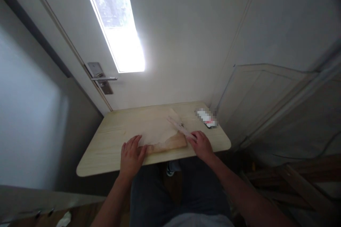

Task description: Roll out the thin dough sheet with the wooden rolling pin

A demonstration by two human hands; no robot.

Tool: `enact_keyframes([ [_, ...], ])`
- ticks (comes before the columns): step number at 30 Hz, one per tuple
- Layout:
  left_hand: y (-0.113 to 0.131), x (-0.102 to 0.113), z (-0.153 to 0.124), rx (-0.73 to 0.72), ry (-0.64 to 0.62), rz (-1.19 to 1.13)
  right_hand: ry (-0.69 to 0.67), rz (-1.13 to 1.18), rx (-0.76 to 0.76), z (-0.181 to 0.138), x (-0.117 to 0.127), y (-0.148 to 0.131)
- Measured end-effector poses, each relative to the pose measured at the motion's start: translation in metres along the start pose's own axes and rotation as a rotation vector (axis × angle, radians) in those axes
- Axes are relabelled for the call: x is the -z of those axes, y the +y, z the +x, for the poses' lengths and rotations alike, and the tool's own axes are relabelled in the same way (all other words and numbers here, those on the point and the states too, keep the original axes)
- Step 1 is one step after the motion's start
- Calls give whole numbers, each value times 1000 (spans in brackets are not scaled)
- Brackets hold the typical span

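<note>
A pale sheet [160, 127] lies on the small light-wood table; a tan piece [170, 143] with a ragged upper border shows along its near edge. I cannot tell whether the tan piece is paper or thin board. My left hand [131, 153] rests at the near left corner of it, fingers laid flat and thumb apart. My right hand [201, 145] is closed on the near end of a long, narrow pale strip [178, 126], which slants away to the left over the sheet. A small shiny metal piece [183, 126] sits beside the strip, too small to name.
A blurred-out phone-like object [207, 117] lies at the table's [101, 149] far right. Behind stands a pale door with a lever handle [103, 78] and a bright narrow window [119, 35]. A wooden frame [295, 184] is low on the right. My legs are under the table.
</note>
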State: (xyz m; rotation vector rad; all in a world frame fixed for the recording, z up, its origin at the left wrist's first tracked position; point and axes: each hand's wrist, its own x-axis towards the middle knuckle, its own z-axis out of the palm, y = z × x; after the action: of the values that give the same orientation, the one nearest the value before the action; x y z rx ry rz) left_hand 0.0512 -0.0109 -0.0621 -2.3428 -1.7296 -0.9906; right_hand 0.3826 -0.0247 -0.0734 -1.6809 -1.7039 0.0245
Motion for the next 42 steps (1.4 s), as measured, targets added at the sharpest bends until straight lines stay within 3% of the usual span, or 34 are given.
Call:
enact_keyframes([
  [2, -1, -4, 2, -3, -5, 10, 15, 18, -34, 3, 0, 3],
  [5, 7, -6, 11, -26, -2, 42, -42, 69, -4, 5, -6, -15],
  [10, 24, 8, 40, -197, -122, 130, -223, 98, 245, 24, -23, -75],
  [14, 6, 20, 52, -259, -222, 137, -293, 183, 366, 54, -33, -106],
  [17, -27, 27, 46, -170, -205, 120, -275, 283, 321, 68, -40, -114],
  [21, -75, 33, 36, 104, -113, 96, -220, 238, 149, 60, -58, -129],
  [25, -103, 40, 38, 381, -37, 78, -366, 150, 321, 41, -81, -173],
  [30, -107, 49, 42, 603, -3, 23, -502, -62, 493, 45, -111, -231],
  [42, -101, 52, 35, 725, 45, -40, -766, -435, 547, 62, -148, -295],
])
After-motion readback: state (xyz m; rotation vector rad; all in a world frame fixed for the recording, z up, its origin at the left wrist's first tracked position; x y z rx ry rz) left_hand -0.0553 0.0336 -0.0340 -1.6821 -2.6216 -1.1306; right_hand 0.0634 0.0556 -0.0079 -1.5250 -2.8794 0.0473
